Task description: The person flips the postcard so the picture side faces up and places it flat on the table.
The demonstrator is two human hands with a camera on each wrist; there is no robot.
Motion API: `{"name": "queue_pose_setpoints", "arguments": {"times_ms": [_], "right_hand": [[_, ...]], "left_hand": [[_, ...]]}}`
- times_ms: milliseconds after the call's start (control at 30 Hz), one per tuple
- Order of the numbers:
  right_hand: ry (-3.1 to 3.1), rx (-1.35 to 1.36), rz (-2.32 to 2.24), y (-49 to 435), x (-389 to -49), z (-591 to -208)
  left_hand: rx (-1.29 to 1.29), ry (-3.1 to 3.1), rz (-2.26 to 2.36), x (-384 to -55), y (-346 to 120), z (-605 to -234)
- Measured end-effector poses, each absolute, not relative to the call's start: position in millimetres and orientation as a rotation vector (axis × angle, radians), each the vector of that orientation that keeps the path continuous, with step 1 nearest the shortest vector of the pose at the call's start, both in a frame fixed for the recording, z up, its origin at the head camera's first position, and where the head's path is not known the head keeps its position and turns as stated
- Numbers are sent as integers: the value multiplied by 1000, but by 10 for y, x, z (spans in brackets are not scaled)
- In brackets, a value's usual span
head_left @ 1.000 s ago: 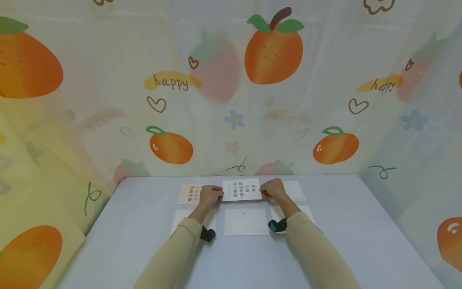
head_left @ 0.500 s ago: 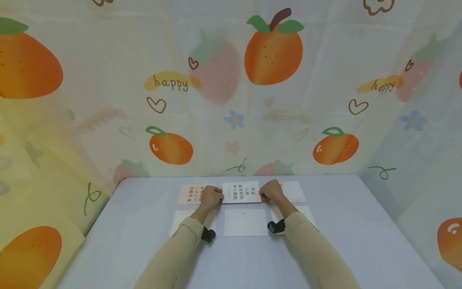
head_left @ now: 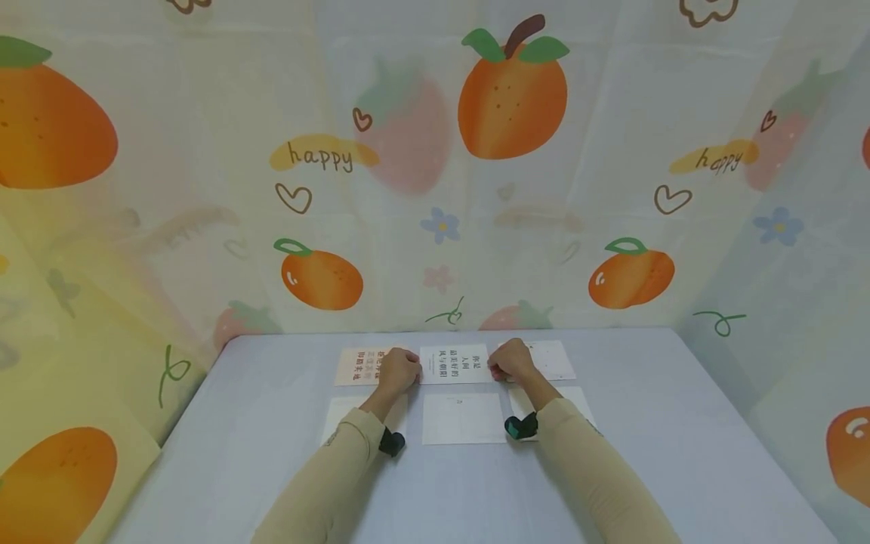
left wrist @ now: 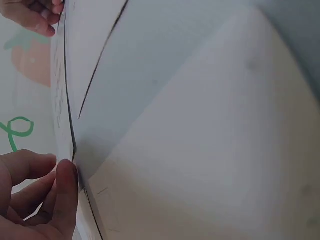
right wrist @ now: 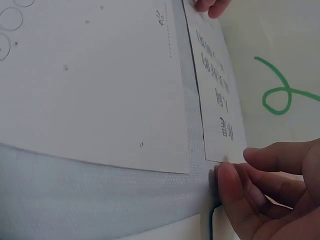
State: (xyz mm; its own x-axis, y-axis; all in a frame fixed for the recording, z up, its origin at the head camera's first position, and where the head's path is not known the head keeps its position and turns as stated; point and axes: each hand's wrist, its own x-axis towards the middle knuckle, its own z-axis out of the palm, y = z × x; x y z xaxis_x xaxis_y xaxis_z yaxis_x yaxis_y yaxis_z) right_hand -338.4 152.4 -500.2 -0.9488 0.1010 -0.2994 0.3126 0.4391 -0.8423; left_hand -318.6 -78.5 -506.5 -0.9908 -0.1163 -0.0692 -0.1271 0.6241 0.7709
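A white card [head_left: 454, 364] with dark printed characters lies at the middle of the back row on the table. My left hand [head_left: 399, 369] pinches its left end, thumb and forefinger right at the edge in the left wrist view. At the opposite end, my right hand [head_left: 511, 359] holds the card's edge, and the right wrist view shows the thumb [right wrist: 230, 185] close by its corner. Just in front lies a nearly blank white card [head_left: 465, 423]. The left hand partly covers a cream card [head_left: 356, 366] with reddish characters; the right hand overlaps a pale card [head_left: 553, 359].
Two more white cards form the front row's ends, a left one [head_left: 347, 408] and a right one [head_left: 574, 400], partly under the forearms. A fruit-printed curtain [head_left: 435, 189] rises behind the white-covered table [head_left: 272, 453]. Black wrist cameras hang below the sleeves.
The card between both hands has come down from slightly raised and tilted to flat on the table. Both hands have lowered a little with it and stay at its ends.
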Motion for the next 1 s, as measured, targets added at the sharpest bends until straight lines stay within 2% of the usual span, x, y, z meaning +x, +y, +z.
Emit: {"name": "queue_pose_setpoints", "arguments": {"times_ms": [333,667,1000], "right_hand": [[2700,191,-1265,1713,-3344,-4833],[2704,186,-1227,2103,-3297,-4721],[2763,253,-1147,2400,-3281,-4701]], "left_hand": [[-48,2827,1334,-3191,-675,-5019],[191,2771,1567,-3242,-476,-5021],[142,2690,1542,-3181,-106,-5045]]}}
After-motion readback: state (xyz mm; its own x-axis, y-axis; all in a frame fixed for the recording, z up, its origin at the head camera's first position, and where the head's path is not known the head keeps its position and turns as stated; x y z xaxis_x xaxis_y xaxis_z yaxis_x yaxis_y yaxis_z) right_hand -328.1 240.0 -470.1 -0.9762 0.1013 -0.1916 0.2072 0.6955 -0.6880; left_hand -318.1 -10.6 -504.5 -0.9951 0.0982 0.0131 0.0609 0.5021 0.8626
